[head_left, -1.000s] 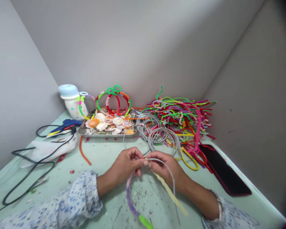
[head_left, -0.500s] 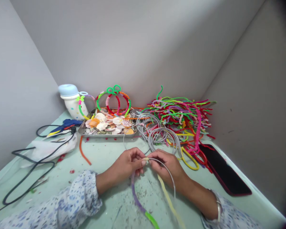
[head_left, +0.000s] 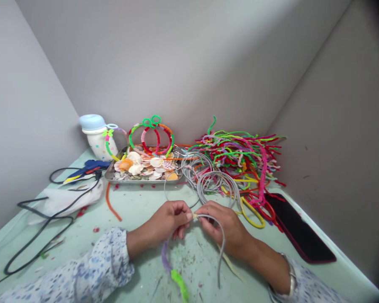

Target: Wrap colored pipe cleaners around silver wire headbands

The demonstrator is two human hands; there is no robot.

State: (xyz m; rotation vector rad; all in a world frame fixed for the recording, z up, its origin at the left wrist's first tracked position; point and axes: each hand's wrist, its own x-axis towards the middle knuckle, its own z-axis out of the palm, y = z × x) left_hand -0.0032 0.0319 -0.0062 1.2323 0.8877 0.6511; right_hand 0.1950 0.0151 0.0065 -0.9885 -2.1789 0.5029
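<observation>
The left hand (head_left: 167, 221) is pinched shut on the top of a bare grey wire hoop (head_left: 220, 240), at the spot where a fuzzy stem (head_left: 172, 271), purple with a bright green stretch lower down, has been wound on. The right hand (head_left: 222, 225) is closed on the same hoop just beside it, thumb and forefinger clamped on the end of a pale yellow fuzzy stem (head_left: 230, 263) that trails down toward the wrist. The fingertips of the two hands nearly touch, low over the middle of the green desk (head_left: 135, 206). The step in hand is judged to be the winding of a stem around the hoop; it would be done well if the start of the stem were kept pinned under one thumb, each turn pulled snug against the last so that no grey is left showing, and the hoop fed round little by little rather than twisted out of shape. Just beyond the hands a stack of bare wire hoops (head_left: 213, 181) lies on the desk, with a heap of coloured stems (head_left: 240, 153) behind it and a dark phone (head_left: 300, 229) to the right. Further left a metal tray (head_left: 110, 176) of shells is seen, finished hoops (head_left: 151, 134) leaning behind it, then a glue gun (head_left: 86, 166) with its black cord (head_left: 38, 231).
</observation>
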